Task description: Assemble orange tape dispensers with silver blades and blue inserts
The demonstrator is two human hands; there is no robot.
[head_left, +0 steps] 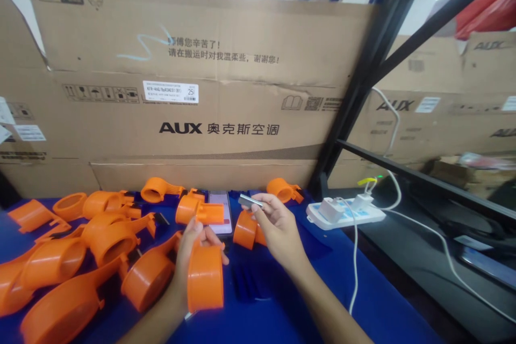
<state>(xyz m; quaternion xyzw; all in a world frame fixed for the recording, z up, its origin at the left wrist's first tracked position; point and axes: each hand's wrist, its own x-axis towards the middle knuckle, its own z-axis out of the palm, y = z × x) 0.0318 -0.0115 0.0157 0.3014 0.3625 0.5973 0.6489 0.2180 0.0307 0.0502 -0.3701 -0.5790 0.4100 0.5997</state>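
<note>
My left hand [197,239] is closed round an orange plastic ring-shaped part [205,279], its round band hanging below the fingers. Just above the thumb appears another orange ring with a flat arm [189,208]; whether it touches the hand I cannot tell. Raised a little to the right, my right hand [280,226] pinches a small grey metallic strip [250,201] with a ridged edge between thumb and fingers. Behind that hand lies one more orange ring [244,230], partly hidden by it.
Many orange ring parts [108,236] are heaped on the blue table [342,290] at left. A lit phone [220,226] lies behind the hands. At right stand a white power strip [346,214] with cables and a black frame [355,80]. Large cardboard [193,145] walls off the back.
</note>
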